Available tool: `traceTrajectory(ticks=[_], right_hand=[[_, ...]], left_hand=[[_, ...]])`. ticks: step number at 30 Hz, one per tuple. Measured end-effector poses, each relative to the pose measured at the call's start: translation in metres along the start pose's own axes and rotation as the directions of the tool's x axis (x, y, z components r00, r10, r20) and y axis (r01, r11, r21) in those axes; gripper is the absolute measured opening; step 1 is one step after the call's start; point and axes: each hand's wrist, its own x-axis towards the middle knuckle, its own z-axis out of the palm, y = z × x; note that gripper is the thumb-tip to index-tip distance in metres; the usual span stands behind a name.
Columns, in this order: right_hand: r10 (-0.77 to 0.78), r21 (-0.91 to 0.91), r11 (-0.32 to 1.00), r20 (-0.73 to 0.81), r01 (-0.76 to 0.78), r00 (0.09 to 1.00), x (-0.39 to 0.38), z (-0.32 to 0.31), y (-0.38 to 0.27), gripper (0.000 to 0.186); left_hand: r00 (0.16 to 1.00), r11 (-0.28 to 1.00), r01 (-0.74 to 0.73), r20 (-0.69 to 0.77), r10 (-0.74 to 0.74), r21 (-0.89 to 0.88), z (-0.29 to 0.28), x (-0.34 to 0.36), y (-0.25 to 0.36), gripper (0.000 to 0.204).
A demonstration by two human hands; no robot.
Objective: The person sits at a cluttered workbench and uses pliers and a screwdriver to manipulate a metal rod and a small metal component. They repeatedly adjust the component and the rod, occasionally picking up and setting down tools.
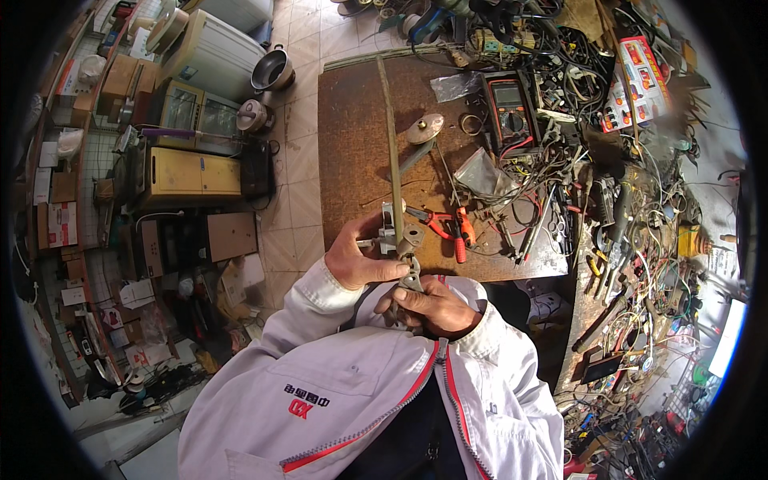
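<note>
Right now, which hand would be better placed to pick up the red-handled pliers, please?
Probably your right hand: the pliers lie with handles toward its side, tips pointing left. Both hands hold metal parts, though.

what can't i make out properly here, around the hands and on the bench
Metal piece: head view, lower end hidden by the right hand's fingers.
Left hand's palm: head view, hidden by the back of that hand.
Meter: head view, its display too small to read.
Cable pile: head view, cut off by the upper edge.
</note>
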Motion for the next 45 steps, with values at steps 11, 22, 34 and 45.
traceTrajectory(ticks=[11,22,34,45], right_hand=[[-0.081,0.070,0.994,0.013,0.080,0.997,0.001,-0.004,0.003,0.053],[-0.039,0.070,0.996,-0.090,0.046,0.995,0.005,0.002,0.006,0.044],[-0.043,0.091,0.994,-0.147,0.057,0.988,0.006,0.006,0.014,0.037],[-0.085,0.029,0.995,-0.155,0.091,0.984,0.005,0.007,0.015,0.035]], left_hand=[[0.998,0.999,0.044,-0.050,-0.044,-0.002,0.003,0.001,0.008,0.065],[1.000,0.997,0.014,-0.001,-0.014,0.071,0.003,0.003,0.003,0.062],[0.999,0.997,0.032,0.012,-0.033,0.065,0.006,0.002,0.001,0.070],[0.998,0.986,0.048,0.044,-0.042,-0.161,0.002,-0.003,-0.011,0.064]])
